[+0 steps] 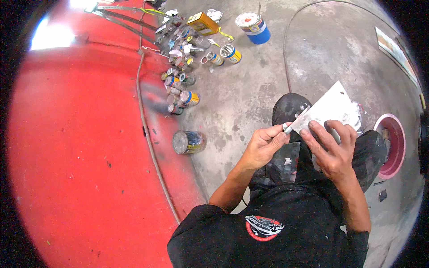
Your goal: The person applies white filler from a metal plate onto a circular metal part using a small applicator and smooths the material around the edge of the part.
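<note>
A flat white panel (328, 103) with a pointed far corner is tilted above my lap. My right hand (333, 149) is on it, fingers bent and spread over its near edge; the thumb's grip is partly hidden. At the panel's left corner, my left hand (267, 145) closes thumb and forefinger on a small greyish piece (287, 128), too small to name. Whether that piece is joined to the panel I cannot tell. Below the hands, a dark grey flat plate (288, 167) with white smears lies on my lap.
Several paint cans (190, 98) line the red wall (89, 147) at left, with a lone can (189, 142) nearer me. Farther off stand a blue-and-white bucket (260, 36) and a yellow rectangular tin (204, 23). A reddish tub (399, 156) is at right; a hose (286, 47) crosses the concrete floor.
</note>
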Available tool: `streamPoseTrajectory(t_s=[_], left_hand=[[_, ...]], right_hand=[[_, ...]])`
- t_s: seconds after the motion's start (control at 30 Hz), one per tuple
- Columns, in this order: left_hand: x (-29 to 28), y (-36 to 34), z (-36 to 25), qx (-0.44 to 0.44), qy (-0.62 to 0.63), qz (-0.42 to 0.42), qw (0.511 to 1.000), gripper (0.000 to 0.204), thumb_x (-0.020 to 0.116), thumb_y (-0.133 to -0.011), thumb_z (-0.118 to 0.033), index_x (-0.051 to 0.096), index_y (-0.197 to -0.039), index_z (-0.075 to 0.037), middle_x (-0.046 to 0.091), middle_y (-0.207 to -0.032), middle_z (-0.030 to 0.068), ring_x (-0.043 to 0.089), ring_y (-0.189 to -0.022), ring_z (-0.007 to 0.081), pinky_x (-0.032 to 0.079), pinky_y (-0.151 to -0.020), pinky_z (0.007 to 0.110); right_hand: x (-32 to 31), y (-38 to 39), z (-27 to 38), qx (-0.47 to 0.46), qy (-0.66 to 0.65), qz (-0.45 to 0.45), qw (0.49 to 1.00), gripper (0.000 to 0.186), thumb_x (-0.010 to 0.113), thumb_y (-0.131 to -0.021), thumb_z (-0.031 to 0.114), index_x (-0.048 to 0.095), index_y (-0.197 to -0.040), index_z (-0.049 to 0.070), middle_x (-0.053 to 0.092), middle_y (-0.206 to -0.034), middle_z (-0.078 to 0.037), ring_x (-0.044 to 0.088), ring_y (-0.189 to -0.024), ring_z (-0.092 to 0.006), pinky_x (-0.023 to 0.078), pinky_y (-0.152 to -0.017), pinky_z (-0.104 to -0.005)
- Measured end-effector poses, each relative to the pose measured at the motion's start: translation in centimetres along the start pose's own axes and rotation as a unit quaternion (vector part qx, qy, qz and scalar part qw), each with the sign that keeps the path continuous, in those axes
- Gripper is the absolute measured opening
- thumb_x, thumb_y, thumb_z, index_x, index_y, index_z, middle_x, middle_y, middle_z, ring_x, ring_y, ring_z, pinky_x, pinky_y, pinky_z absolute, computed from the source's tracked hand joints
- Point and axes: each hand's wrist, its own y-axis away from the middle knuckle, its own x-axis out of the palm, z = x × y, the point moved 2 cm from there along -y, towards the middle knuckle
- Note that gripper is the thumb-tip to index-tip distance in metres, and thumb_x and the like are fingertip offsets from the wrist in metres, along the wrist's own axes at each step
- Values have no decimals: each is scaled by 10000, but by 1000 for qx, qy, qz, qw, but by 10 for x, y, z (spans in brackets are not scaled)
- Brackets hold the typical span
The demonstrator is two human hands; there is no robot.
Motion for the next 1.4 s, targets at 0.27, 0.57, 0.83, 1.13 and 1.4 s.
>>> streamPoseTrajectory(t_s=[0.27,0.57,0.83,1.13,1.4], left_hand=[[-1,-1,-2,2,-17,10,1000,401,555,-956,-244,562,-1242,36,577,-900,-12,494,-848,83,386,-793,227],[2,0,-2,-3,-21,6,1000,421,563,-951,-260,553,-1260,26,579,-901,-16,495,-850,81,385,-797,225],[-4,1,2,-2,4,5,1000,425,562,-951,-266,553,-1259,27,583,-914,-13,495,-859,84,386,-809,230],[-8,-3,7,41,-40,10,998,381,503,-984,-267,571,-1218,26,549,-857,-38,474,-800,58,392,-741,210],[-7,1,5,22,-14,4,1000,405,510,-980,-266,549,-1253,31,539,-871,-30,459,-803,60,368,-736,208]], right_hand=[[-6,2,-1,8,-13,4,1000,354,609,-715,192,695,-1058,189,622,-1148,19,531,-972,-228,373,-810,-390],[-1,5,-1,9,-11,2,1000,358,610,-704,192,696,-1052,178,626,-1133,21,524,-972,-232,372,-805,-390],[1,-3,-2,24,-50,-22,998,344,612,-705,181,706,-1035,163,635,-1113,3,523,-948,-235,374,-794,-389],[22,16,-3,23,-49,-52,997,360,621,-694,169,705,-1045,160,634,-1122,-2,524,-937,-239,380,-787,-395],[10,5,-2,26,-66,-43,997,369,578,-726,212,695,-1073,172,628,-1122,4,517,-963,-237,381,-800,-395]])
